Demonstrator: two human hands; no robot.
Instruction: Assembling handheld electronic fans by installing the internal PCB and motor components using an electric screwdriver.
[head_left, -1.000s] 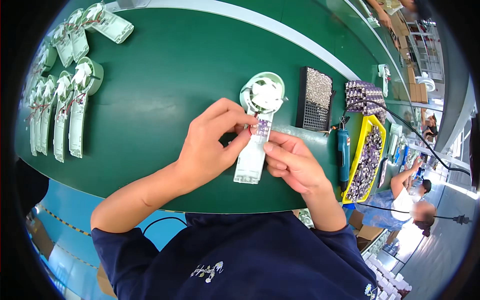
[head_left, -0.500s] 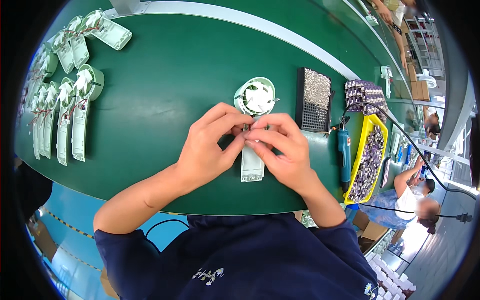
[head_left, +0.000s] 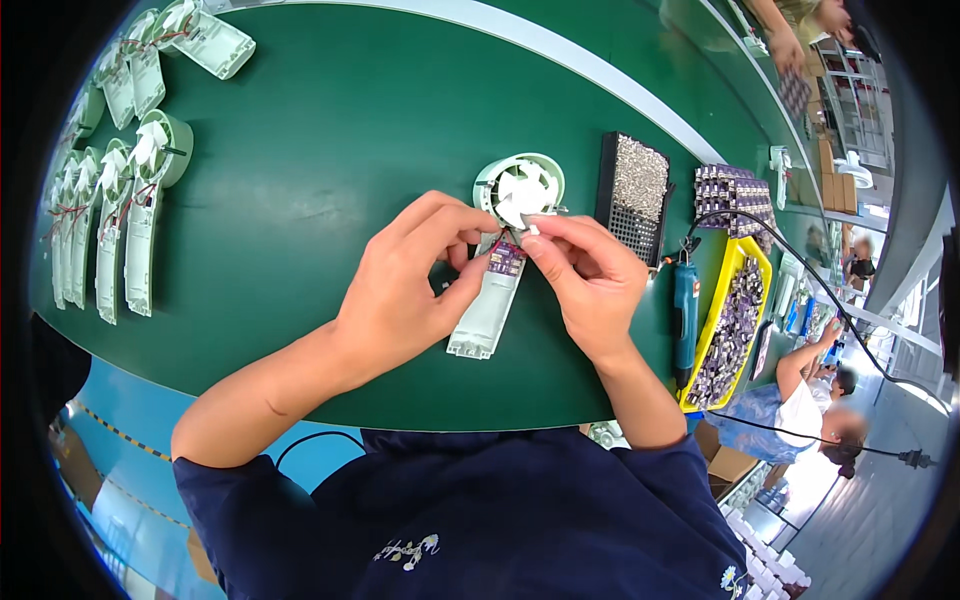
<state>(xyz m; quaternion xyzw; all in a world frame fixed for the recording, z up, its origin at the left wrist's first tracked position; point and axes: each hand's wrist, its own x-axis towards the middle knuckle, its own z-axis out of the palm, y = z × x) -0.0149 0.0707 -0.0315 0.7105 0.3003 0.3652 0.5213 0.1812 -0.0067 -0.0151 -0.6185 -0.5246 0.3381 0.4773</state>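
A pale green handheld fan housing (head_left: 482,322) lies on the bench in front of me, its round head with white blades (head_left: 524,192) pointing away. A small purple circuit board (head_left: 507,259) sits in the upper handle, close to dark and red wires. My left hand (head_left: 405,268) is curled at the housing's left side, thumb by the board and fingertips at the neck, gripping there. My right hand (head_left: 592,280) pinches a small white piece (head_left: 535,230) between thumb and forefinger, just below the fan head. Fingers partly hide the neck.
Several similar fan housings (head_left: 140,250) stand in rows at the left. On the right are a black tray of small metal parts (head_left: 640,180), stacked purple boards (head_left: 735,195), a teal electric screwdriver (head_left: 686,315) with a cable, and a yellow bin (head_left: 763,262) of boards. Other people work beyond.
The hands have moved apart, uncovering the purple board in the handle. The housing's lower end has swung left. My right hand has moved up and right, and the white piece now shows in its fingers.
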